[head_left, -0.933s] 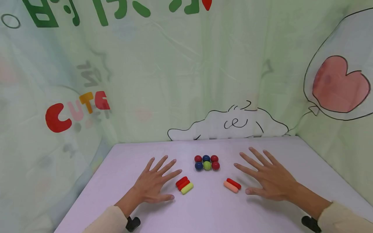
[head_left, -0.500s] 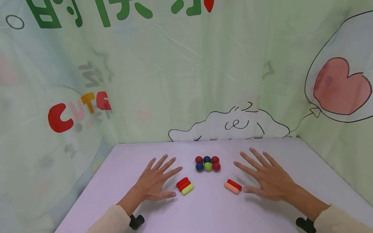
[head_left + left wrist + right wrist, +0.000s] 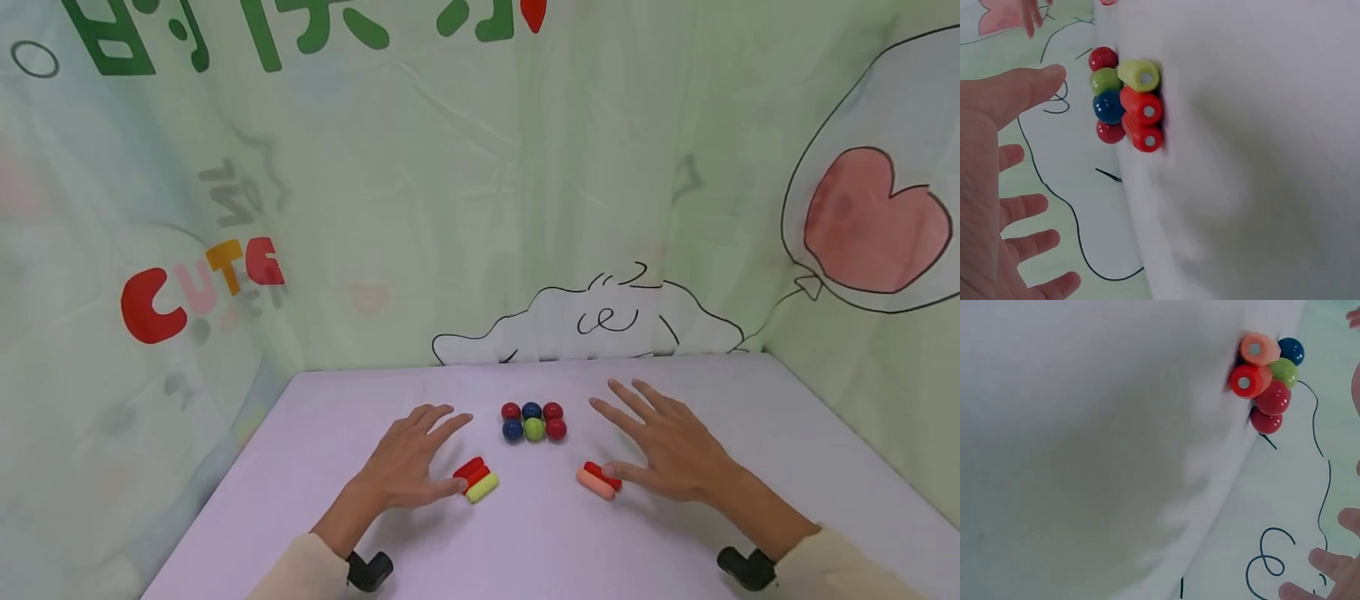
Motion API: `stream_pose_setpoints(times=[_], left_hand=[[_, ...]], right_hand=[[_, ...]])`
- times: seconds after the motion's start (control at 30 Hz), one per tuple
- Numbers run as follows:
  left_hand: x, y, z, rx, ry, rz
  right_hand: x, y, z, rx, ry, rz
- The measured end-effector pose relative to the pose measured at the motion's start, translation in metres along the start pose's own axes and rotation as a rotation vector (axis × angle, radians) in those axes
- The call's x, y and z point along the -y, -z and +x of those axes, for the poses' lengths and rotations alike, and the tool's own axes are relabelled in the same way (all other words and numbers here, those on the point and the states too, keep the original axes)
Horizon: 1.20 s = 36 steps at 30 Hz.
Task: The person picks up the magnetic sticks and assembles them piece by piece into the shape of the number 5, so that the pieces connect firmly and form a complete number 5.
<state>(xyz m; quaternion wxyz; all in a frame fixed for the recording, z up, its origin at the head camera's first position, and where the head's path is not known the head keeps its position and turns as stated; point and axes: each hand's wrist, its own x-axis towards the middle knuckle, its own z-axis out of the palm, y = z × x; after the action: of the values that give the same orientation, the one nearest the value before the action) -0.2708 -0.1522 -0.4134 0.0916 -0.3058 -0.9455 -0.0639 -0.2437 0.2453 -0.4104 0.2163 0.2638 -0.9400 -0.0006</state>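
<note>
My left hand [image 3: 408, 458] hovers over the table's left side, fingers slightly bent, holding nothing. Its thumb tip overlaps a side-by-side group of two red rods [image 3: 468, 468] and a yellow-green rod [image 3: 482, 487] in the head view. Silvery discs show at the rod ends in the left wrist view. My right hand [image 3: 671, 446] hovers on the other side with fingers spread and nothing held; its thumb overlaps a red rod [image 3: 592, 469] beside a peach rod [image 3: 595, 484]. Between and beyond the hands sit several glossy balls in two rows, including a green ball [image 3: 534, 429] and a blue ball [image 3: 512, 430].
The pale lilac table [image 3: 532, 542] ends at a printed cloth backdrop [image 3: 480, 200] that hangs behind and at both sides. A black wrist camera mount [image 3: 370, 571] sits under the left wrist, another mount [image 3: 747, 569] under the right.
Both hands have moved inward toward the rods, and their fingers, spread straight before, are now more bent, the left ones most. The rods and balls lie as before.
</note>
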Motion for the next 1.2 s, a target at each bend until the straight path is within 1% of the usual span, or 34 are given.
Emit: stream_pose_setpoints(times=[0.1,0.23,0.37,0.47,0.6,0.67,0.77,0.87,1.03,1.2], left_hand=[[-0.005,0.001,0.002,-0.012,0.02,-0.055],[-0.012,0.002,0.003,-0.031,0.042,-0.102],[-0.019,0.0,0.003,-0.037,0.085,-0.159],[-0.023,-0.005,0.002,-0.017,0.125,-0.219],[-0.028,-0.014,0.0,0.018,0.179,-0.27],[-0.031,-0.016,0.001,0.028,0.194,-0.281],[-0.034,-0.018,0.003,0.034,0.186,-0.272],[-0.037,-0.017,0.005,0.034,0.176,-0.266],[-0.042,-0.017,0.007,0.045,0.193,-0.27],[-0.044,-0.022,0.008,0.035,0.182,-0.239]], right_hand=[[0.003,0.001,0.004,0.001,-0.013,0.059],[0.008,0.005,0.013,0.023,-0.059,0.146],[0.014,0.005,0.021,0.045,-0.119,0.272],[0.019,0.003,0.025,0.058,-0.16,0.371],[0.026,-0.003,0.03,0.061,-0.18,0.453],[0.029,-0.006,0.033,0.047,-0.183,0.471],[0.033,-0.01,0.039,0.02,-0.185,0.489],[0.037,-0.014,0.044,0.014,-0.19,0.483],[0.041,-0.02,0.054,0.049,-0.206,0.47],[0.046,-0.027,0.063,0.091,-0.22,0.459]])
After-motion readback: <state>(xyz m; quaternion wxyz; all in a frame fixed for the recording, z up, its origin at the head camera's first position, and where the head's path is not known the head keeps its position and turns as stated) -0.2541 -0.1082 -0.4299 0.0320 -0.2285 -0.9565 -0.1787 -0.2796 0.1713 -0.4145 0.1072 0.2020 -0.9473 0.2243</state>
